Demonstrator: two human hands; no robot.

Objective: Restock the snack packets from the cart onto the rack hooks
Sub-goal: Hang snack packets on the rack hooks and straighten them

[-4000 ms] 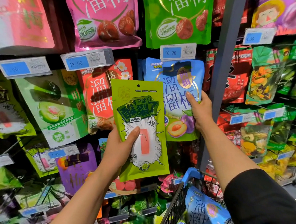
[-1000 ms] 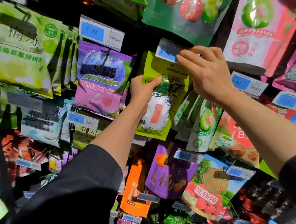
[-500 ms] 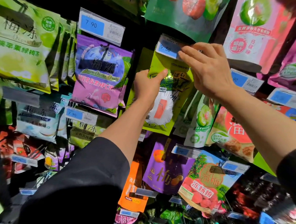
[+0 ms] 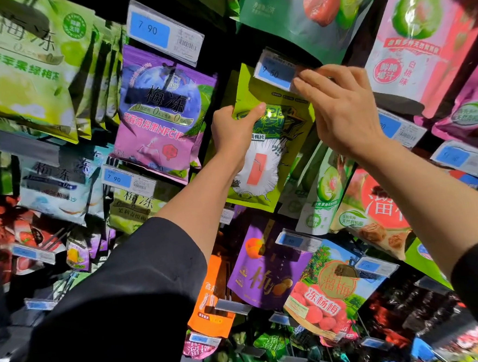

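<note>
2 hands: left hand (image 4: pixel 230 133) grips green packet (image 4: pixel 269 150), right hand (image 4: pixel 340 111) pinches price tag (image 4: pixel 274 72).

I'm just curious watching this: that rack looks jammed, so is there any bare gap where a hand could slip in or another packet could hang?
Mostly crowded. One dark gap runs between the purple foil packet and the lime-green packet that the left hand grips. Another lies under the dark green pouch, where the right hand pinches the blue price tag. Left and lower rows overlap tightly.
</note>
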